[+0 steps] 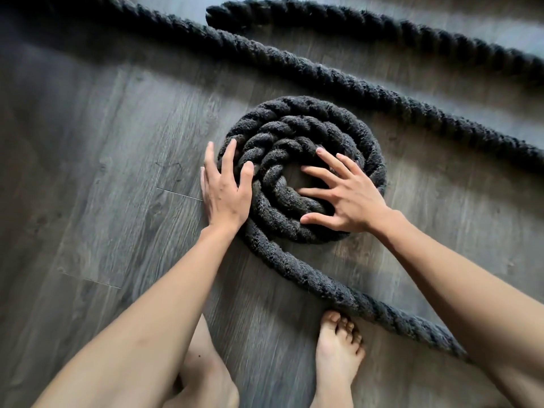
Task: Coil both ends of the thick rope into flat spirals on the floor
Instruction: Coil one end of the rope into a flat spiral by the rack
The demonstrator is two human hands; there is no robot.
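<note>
Bare foot (335,348) beside fuzzy twisted rope (309,278); hands (225,195) (350,198) press its spiral

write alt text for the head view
A left hand and right hand rest open on a thick dark rope's flat spiral on a wood floor. Its other end lies uncoiled beyond; a bare foot stands nearby.

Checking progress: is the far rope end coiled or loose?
Loose. The far end lies uncoiled on the floor, apart from the spiral.
</note>
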